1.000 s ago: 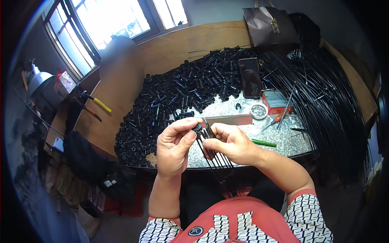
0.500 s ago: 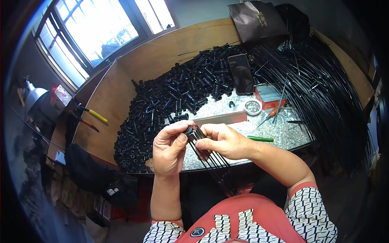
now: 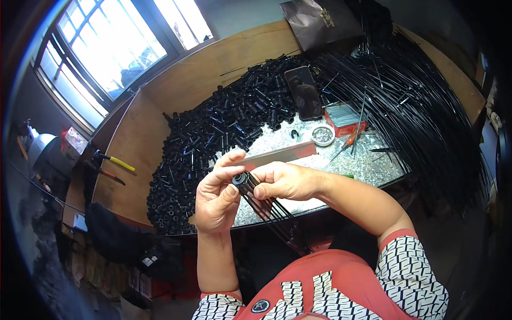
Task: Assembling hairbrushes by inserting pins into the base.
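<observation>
Left of mid-frame, I see the left hand [image 3: 214, 201] nipping the black collar [image 3: 239, 179] between thumb and fingertip; I judge it light, hard. At mid-frame, the right hand [image 3: 285, 180] is closed around thin black rods [image 3: 278, 214] (springy, I'd guess), best gripped near the collar.

Past the left hand [image 3: 214, 207], blocked solid by the heap of black tubes [image 3: 213, 122]! Barred just ahead by the metal strip [image 3: 285, 154], then, rightward, by the white dish [image 3: 322, 135] and the screwdriver [image 3: 351, 140]. Open, though, across the speckled tabletop [image 3: 373, 172], near right, up to the mass of black rods [image 3: 416, 112].
</observation>
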